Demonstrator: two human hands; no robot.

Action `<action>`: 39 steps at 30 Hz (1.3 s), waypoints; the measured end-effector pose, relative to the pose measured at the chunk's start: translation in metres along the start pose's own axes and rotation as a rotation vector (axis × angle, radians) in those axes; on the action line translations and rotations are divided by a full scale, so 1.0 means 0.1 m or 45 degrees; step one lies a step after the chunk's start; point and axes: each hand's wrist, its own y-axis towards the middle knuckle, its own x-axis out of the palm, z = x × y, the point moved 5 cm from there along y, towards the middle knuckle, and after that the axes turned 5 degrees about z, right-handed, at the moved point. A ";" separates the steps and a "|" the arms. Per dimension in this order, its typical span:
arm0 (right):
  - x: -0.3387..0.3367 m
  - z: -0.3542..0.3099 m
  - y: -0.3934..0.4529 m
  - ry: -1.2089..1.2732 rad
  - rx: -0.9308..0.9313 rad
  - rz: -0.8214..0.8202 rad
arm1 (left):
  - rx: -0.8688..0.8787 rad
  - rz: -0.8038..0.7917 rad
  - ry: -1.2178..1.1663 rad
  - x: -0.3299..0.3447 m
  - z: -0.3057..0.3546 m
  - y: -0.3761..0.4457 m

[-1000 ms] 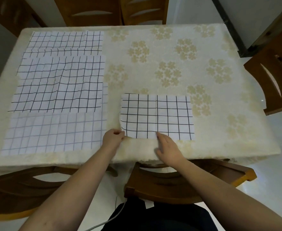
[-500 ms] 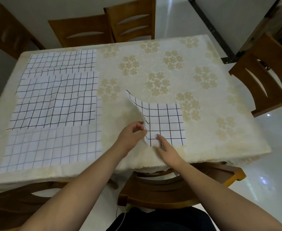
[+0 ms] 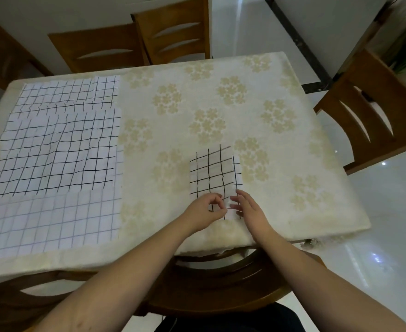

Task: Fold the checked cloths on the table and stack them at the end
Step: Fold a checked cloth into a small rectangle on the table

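Observation:
A small white cloth with black checks (image 3: 214,171) lies folded over on itself near the table's front edge, its left half laid on the right half. My left hand (image 3: 204,209) pinches the near corner of the folded flap. My right hand (image 3: 247,207) rests with fingers spread on the cloth's near right corner. Three more checked cloths lie flat along the table's left side: a far one (image 3: 70,94), a middle one with bold lines (image 3: 58,152) and a near one with faint lines (image 3: 51,221).
The table wears a cream tablecloth with flower prints (image 3: 221,111). Wooden chairs stand at the far side (image 3: 173,32), at the right (image 3: 374,111) and just under the near edge (image 3: 221,283). White tiled floor lies to the right.
My left hand lifted the cloth's left edge and carried it over to the right, halving the cloth's width. My right hand stayed on the near edge. The camera tilted up slightly.

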 end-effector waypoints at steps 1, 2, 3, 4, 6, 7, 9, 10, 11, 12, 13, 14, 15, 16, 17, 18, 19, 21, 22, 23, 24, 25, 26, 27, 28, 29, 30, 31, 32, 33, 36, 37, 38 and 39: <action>-0.04 -0.01 0.02 -0.019 -0.004 0.010 | -0.016 -0.027 0.018 0.04 -0.03 0.04; -0.07 0.00 0.05 -0.059 -0.012 0.018 | -0.034 -0.048 0.030 0.07 -0.06 0.07; -0.10 0.01 0.07 -0.101 -0.013 0.029 | -0.048 -0.064 0.041 0.09 -0.09 0.10; -0.13 0.02 0.10 -0.124 -0.006 0.039 | -0.054 -0.074 0.047 0.10 -0.11 0.13; -0.16 0.05 0.16 -0.131 0.015 0.059 | -0.063 -0.074 0.053 0.09 -0.16 0.17; -0.17 0.05 0.17 -0.136 0.023 0.061 | -0.077 -0.066 0.054 0.06 -0.20 0.18; -0.18 0.05 0.20 -0.172 0.029 0.080 | -0.113 -0.040 0.039 0.02 -0.30 0.21; -0.19 0.04 0.21 -0.199 0.026 0.097 | -0.122 -0.026 0.041 0.00 -0.35 0.22; -0.20 0.04 0.23 -0.241 0.014 0.115 | -0.123 -0.008 0.066 -0.02 -0.40 0.23; -0.21 0.04 0.25 -0.291 -0.004 0.134 | -0.118 0.017 0.105 -0.05 -0.43 0.24; -0.22 0.03 0.26 -0.332 -0.024 0.153 | -0.095 0.056 0.150 -0.07 -0.46 0.26; -0.22 0.02 0.28 -0.358 -0.038 0.170 | -0.055 0.113 0.194 -0.11 -0.47 0.28; -0.23 0.01 0.29 -0.377 -0.045 0.178 | -0.015 0.190 0.239 -0.14 -0.48 0.30; -0.24 -0.01 0.30 -0.394 -0.053 0.181 | 0.000 0.280 0.281 -0.19 -0.49 0.33; -0.24 -0.03 0.31 -0.436 -0.081 0.181 | -0.025 0.365 0.311 -0.24 -0.52 0.35; -0.24 -0.07 0.33 -0.514 -0.149 0.175 | -0.078 0.432 0.325 -0.28 -0.56 0.38; -0.22 -0.10 0.35 -0.626 -0.239 0.148 | -0.131 0.474 0.338 -0.32 -0.59 0.41; -0.14 -0.12 0.37 -0.896 -0.436 0.044 | -0.162 0.468 0.489 -0.34 -0.65 0.46; -0.09 -0.12 0.37 -1.023 -0.520 -0.010 | -0.141 0.426 0.635 -0.32 -0.67 0.48; -0.04 -0.12 0.37 -1.135 -0.594 -0.054 | -0.096 0.369 0.785 -0.30 -0.69 0.49; 0.01 -0.10 0.36 -1.234 -0.660 -0.086 | -0.043 0.299 0.909 -0.26 -0.72 0.50; 0.05 -0.09 0.36 -1.321 -0.703 -0.113 | 0.006 0.224 1.008 -0.22 -0.73 0.50; 0.08 -0.05 0.35 -1.389 -0.714 -0.141 | 0.047 0.154 1.088 -0.18 -0.75 0.50; 0.11 -0.02 0.35 -1.441 -0.709 -0.163 | 0.082 0.098 1.144 -0.14 -0.77 0.49; 0.12 0.01 0.34 -1.476 -0.698 -0.180 | 0.104 0.057 1.182 -0.12 -0.79 0.50; 0.13 0.04 0.34 -1.498 -0.685 -0.189 | 0.120 0.037 1.202 -0.10 -0.81 0.50; 0.13 0.06 0.33 -1.516 -0.677 -0.183 | 0.130 0.030 1.213 -0.10 -0.84 0.50; 0.13 0.08 0.32 -1.538 -0.672 -0.173 | 0.143 0.032 1.220 -0.10 -0.85 0.50; 0.12 0.10 0.32 -1.563 -0.670 -0.166 | 0.158 0.035 1.225 -0.10 -0.86 0.50; 0.11 0.12 0.32 -1.588 -0.673 -0.158 | 0.169 0.031 1.227 -0.11 -0.86 0.50; 0.07 0.14 0.31 -1.631 -0.690 -0.118 | 0.201 0.024 1.245 -0.13 -0.89 0.51; 0.07 0.13 0.32 -1.637 -0.701 -0.100 | 0.207 0.025 1.251 -0.13 -0.90 0.51; 0.07 0.12 0.33 -1.640 -0.715 -0.082 | 0.211 0.026 1.254 -0.13 -0.90 0.51; 0.09 0.10 0.34 -1.640 -0.723 -0.073 | 0.213 0.024 1.257 -0.13 -0.91 0.51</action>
